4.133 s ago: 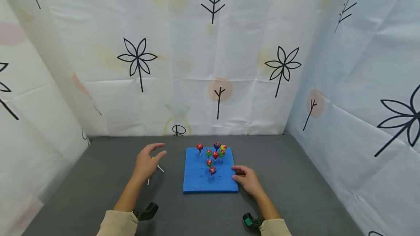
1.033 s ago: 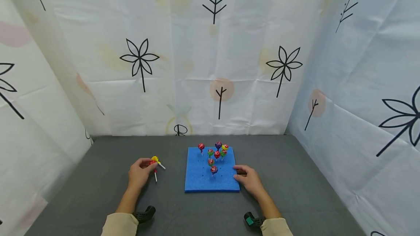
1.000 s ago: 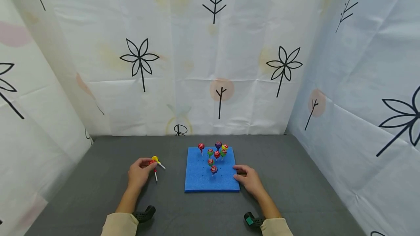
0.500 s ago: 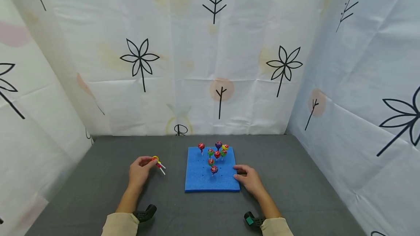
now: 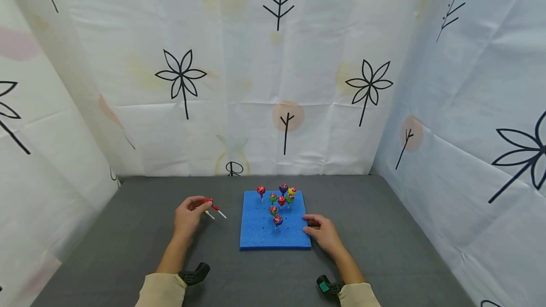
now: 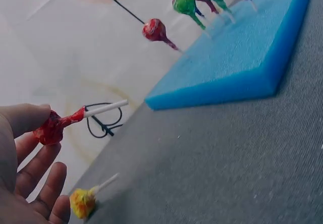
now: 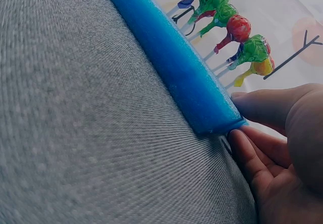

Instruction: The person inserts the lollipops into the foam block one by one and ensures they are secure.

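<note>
Between the thumb and fingers of my left hand [image 5: 187, 217] is a red-wrapped lollipop [image 6: 49, 129], pinched by its candy head. Its white stick points toward the blue foam board [image 5: 256, 238]. A yellow lollipop [image 6: 82, 203] lies on the table just below that hand, partly hidden by it in the head view. Several lollipops stand upright in the board by their sticks, among them a lone red one [image 5: 261, 190] at the back left and a purple one [image 5: 283, 188]. My right hand [image 5: 326, 238] grips the board's right edge, thumb at the upper face and fingers low against the side.
The board lies on a grey cloth-covered table [image 5: 273, 278]. Small dark holes dot its surface around the lollipops. White patterned curtains [image 5: 239, 70] enclose the table at the back and both sides. Each wrist carries a dark camera mount [image 5: 195, 274].
My left hand has lifted the red lollipop from beside the yellow one, turned its stick rightward and moved slightly right and away. The right hand stays at the board's edge.
</note>
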`<state>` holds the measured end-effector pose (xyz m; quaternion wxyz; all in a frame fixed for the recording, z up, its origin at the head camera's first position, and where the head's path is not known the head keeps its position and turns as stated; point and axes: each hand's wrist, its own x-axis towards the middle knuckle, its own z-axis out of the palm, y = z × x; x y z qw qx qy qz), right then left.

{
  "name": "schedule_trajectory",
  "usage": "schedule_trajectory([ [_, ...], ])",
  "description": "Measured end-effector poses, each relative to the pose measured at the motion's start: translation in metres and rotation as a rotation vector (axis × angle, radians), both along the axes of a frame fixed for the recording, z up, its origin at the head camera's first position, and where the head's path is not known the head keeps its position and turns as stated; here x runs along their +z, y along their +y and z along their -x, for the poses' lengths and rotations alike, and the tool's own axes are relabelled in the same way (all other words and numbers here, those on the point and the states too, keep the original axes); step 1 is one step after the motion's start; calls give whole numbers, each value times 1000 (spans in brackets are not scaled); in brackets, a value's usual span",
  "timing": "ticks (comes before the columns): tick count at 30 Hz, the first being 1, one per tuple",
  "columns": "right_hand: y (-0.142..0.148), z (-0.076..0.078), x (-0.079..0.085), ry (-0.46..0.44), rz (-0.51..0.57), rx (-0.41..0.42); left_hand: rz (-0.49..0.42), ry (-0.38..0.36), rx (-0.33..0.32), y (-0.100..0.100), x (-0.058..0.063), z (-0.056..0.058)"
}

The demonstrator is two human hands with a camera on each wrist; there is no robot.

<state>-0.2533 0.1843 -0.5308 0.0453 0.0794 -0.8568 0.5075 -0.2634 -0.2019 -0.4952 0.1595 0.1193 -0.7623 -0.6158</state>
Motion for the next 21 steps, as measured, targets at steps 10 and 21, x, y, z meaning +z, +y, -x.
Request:
schedule_trajectory([
  [10, 1, 0, -1, 8, -13, 9, 29, 13, -93, 22, 1, -1],
  [21, 1, 1, -2, 9, 13, 0, 53, 74, -117, 47, -2, -3],
])
